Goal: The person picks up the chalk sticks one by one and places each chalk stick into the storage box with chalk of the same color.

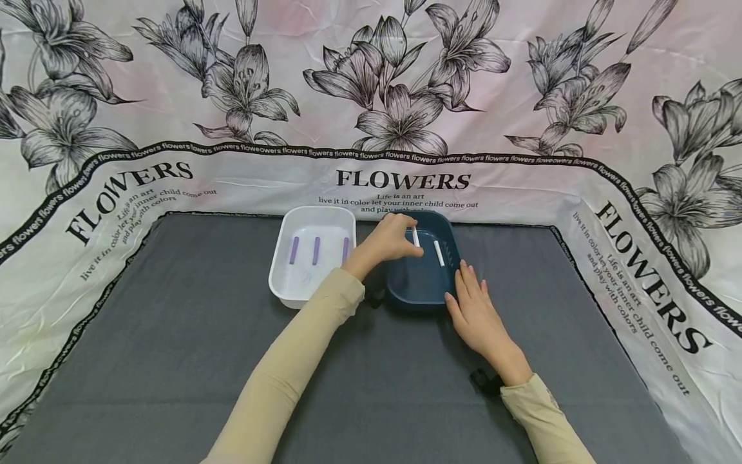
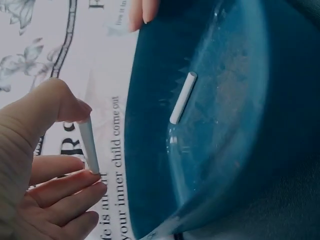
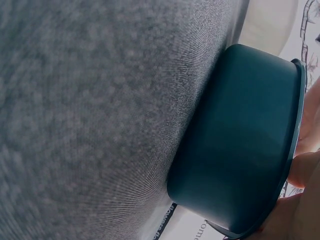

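Pinching: left hand, thumb at one end and a finger at the other end of a white stick.
Stick location: over the blue tub in the head view; exact height cannot be told.
Bracing: right hand, fingers extended, touching the tub's right side; no stick visible in it.
Done, as judged: one white stick in hand; three purple sticks lying apart in the white tub.
Left, as judged: held stick not yet released; whether it is coming out or going in cannot be told.
Tub contents: second white stick, untouched, near the right wall.
Stick appearance: slim, straight, plain white; second stick cylindrical, similar in form.
Blue tub appearance: deep, rounded corners, thin rim, glossy interior.
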### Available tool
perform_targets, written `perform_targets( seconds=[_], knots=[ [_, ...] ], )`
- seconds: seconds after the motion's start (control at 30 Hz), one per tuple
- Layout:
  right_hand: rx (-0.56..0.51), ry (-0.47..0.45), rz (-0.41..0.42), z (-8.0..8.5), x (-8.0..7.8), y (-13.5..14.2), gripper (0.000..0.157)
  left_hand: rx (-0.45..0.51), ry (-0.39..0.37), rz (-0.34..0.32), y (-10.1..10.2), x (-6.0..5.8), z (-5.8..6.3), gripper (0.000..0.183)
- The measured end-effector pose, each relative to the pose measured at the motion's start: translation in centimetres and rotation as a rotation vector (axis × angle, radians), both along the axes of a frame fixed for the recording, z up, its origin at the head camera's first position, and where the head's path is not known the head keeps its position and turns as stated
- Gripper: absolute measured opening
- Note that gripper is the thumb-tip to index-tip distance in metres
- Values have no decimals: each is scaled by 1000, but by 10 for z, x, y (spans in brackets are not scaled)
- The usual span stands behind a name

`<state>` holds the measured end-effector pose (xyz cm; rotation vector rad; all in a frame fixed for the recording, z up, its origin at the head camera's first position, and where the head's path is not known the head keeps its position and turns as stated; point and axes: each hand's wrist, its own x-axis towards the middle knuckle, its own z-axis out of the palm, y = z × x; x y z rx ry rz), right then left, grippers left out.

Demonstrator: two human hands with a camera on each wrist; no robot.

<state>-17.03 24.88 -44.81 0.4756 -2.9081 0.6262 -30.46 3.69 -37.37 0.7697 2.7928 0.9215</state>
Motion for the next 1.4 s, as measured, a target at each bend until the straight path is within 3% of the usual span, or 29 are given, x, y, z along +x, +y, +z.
perform_targets(
  seconds=[0.3,0.6,0.73,1.07,1.4],
  knots=[
    [1,11,2,-2,-1,1,63,-5,-9,42,17,-13,-16,68],
    [5,10,4,-3,-2,0,62,-42,-7,54,22,-16,-39,64],
    [7,7,1,-3,-2,0,62,-50,-17,62,21,-17,-44,63],
    [11,-16,-6,0,-1,1,61,-141,-116,33,22,-18,-30,67],
    [4,-8,0,0,0,0,62,-179,-125,20,25,-17,-19,64]
  ],
)
